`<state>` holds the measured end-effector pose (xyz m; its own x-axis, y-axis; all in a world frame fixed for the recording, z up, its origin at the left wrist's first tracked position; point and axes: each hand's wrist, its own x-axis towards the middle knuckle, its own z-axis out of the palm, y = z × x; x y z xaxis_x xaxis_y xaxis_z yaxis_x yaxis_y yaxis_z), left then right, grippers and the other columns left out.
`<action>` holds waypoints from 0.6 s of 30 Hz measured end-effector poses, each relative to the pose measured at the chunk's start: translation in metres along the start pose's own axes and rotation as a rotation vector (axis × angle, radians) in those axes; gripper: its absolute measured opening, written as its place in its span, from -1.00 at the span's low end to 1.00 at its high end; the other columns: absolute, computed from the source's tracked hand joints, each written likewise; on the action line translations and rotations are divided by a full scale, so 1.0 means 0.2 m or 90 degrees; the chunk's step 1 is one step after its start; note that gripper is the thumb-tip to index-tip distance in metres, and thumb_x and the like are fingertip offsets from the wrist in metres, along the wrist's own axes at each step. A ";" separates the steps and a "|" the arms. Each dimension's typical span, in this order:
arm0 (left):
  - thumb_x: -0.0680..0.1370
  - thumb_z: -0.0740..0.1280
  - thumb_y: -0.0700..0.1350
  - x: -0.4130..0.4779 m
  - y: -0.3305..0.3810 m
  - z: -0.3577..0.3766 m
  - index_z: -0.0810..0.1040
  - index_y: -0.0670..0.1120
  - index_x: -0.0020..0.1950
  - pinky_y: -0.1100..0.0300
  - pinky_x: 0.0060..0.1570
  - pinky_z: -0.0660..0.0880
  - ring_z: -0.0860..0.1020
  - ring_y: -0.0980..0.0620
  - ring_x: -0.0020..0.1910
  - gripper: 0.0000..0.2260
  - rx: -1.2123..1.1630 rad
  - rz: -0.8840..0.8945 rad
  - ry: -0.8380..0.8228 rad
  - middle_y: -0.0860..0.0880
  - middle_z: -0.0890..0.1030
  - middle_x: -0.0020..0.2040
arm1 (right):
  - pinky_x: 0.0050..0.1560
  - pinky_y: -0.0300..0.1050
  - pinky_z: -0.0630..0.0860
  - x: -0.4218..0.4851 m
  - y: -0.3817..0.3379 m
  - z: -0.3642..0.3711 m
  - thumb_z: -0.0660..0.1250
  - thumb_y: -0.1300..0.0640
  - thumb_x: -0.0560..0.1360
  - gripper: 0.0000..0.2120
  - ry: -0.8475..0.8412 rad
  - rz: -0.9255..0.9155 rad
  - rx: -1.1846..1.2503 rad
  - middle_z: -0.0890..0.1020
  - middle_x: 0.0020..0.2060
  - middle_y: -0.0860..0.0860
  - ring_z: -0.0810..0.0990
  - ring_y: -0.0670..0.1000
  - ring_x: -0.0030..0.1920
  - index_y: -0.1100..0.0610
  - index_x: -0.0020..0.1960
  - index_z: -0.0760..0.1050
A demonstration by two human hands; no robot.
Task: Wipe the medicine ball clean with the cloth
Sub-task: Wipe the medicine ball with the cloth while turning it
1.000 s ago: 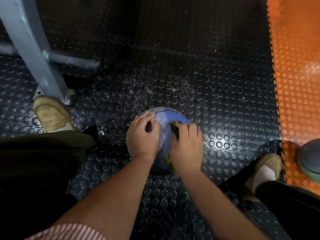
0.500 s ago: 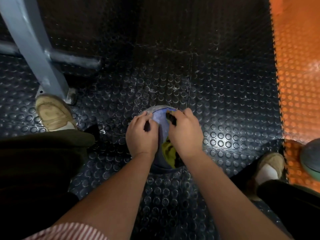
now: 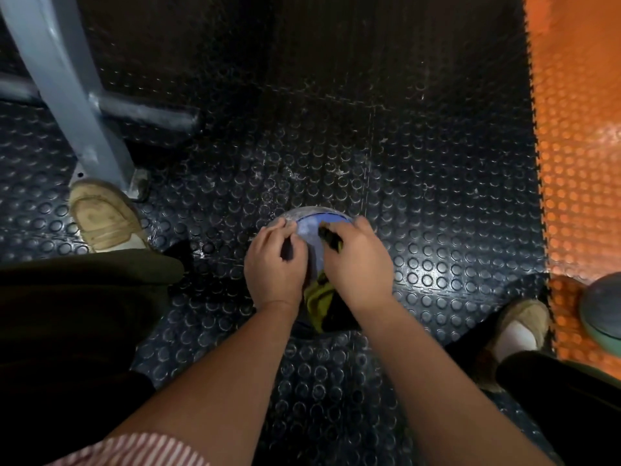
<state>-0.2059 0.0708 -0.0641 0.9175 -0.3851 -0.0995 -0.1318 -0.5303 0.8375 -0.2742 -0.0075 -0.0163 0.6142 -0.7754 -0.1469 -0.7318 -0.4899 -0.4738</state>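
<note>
A grey medicine ball (image 3: 311, 223) with a blue panel sits on the black studded floor between my feet. My left hand (image 3: 274, 264) rests on its left side with curled fingers, holding it still. My right hand (image 3: 358, 260) lies on the ball's right side and grips an olive-green cloth (image 3: 317, 302). A dark corner of that cloth pokes out past my fingers onto the blue panel, and the rest hangs below my palm. Both hands hide most of the ball.
A grey metal frame leg (image 3: 67, 92) and crossbar stand at the upper left, beside my left shoe (image 3: 104, 216). My right shoe (image 3: 521, 326) is at the lower right. An orange studded mat (image 3: 578, 146) runs along the right edge with another ball (image 3: 603, 307) on it.
My right hand has slid with the cloth from the ball's right toward its top and near side. More green cloth now trails below my palm. The left hand stayed put.
</note>
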 end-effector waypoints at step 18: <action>0.55 0.29 -0.16 0.04 -0.01 0.02 0.68 -0.06 0.04 0.07 0.10 0.52 0.54 0.06 0.17 -0.82 -0.036 -0.059 0.014 0.07 0.61 0.17 | -0.34 -0.15 0.39 -0.06 0.04 0.00 0.28 0.03 0.54 -0.78 0.013 0.049 0.055 0.43 -0.10 -0.09 0.53 0.02 -0.18 -0.06 0.15 0.58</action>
<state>-0.2001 0.0665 -0.0688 0.9328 -0.3193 -0.1672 -0.0246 -0.5191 0.8544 -0.2869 -0.0024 -0.0182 0.5504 -0.8179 -0.1677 -0.7473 -0.3931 -0.5357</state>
